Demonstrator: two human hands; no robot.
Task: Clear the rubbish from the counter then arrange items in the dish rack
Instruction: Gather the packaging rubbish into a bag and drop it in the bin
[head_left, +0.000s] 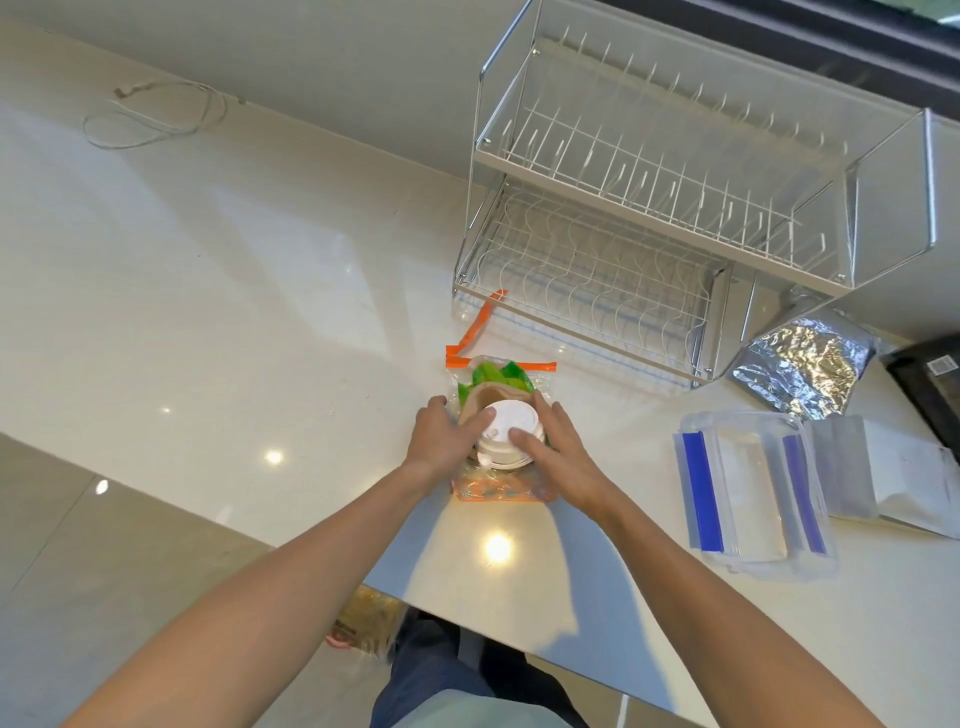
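Resting on either side of a paper cup (506, 434), both hands meet near the counter's front edge. The left hand (444, 434) lies against the cup's left side with its fingers fairly straight, the forefinger laid over the white lid (509, 421). The right hand (558, 447) presses from the other side, fingers likewise extended and one fingertip on the lid; neither hand is plainly curled round the cup (the far sides of the palms are hidden, so the hold cannot be told more exactly). The cup lies tipped on a clear plastic bag (498, 488) with orange edging, and green wrapping (493, 374) shows just beyond the fingertips.

Further out from the right hand, and a little to its right, stands the two-tier wire dish rack (649, 208) on the counter (208, 312), with an orange strip (480, 322) lying at its near left corner. Well to the right of the right hand sits a clear lidded container (748, 488) with blue clips, flanked by a crumpled silver foil pouch (800, 364) beyond it and a pale flat packet (893, 478) on its far side. Far beyond the left hand, a thin coiled cable (150, 114) lies by the wall.
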